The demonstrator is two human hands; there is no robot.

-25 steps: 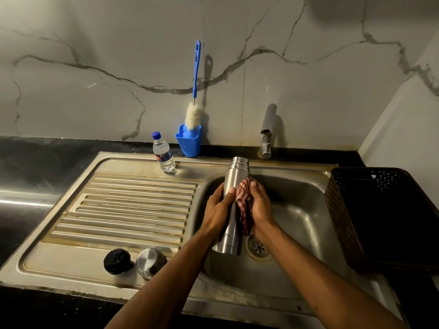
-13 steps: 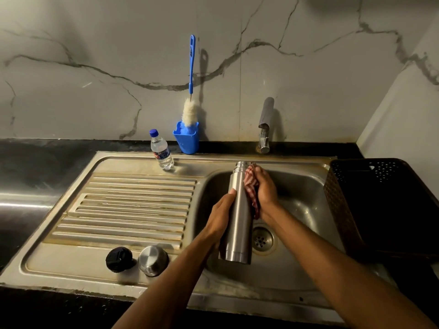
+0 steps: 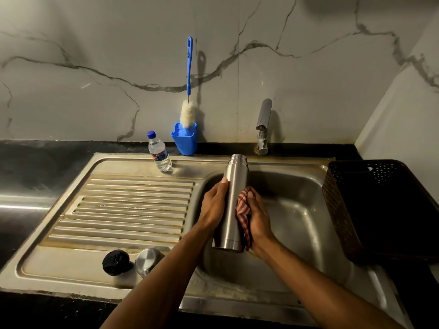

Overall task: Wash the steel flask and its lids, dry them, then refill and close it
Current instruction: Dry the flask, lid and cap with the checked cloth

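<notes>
- Change from the frame half a second ago: the right hand with the red-checked cloth now sits at mid-body of the steel flask; before, it was up at the flask's neck. Left hand is unchanged in place on the flask's left side.
- Steel flask: upright, slightly tilted, held over the sink basin, mouth uncapped and away from the viewer.
- Left grip: fingers curled round the flask body, thumb up along its side.
- Right grip: fingers closed on the cloth, pressing it against the flask's right side.
- Lids: black inner lid and steel cap side by side on the near edge of the draining board.
- Blue holder at the back wall: contains a blue-handled bottle brush, bristles down.
- Plastic water bottle, blue cap, partly filled, stands on the sink's back rim.
- Dark perforated basket on the bench right of the basin; contents cannot be told.
- Tap behind the basin.
</notes>
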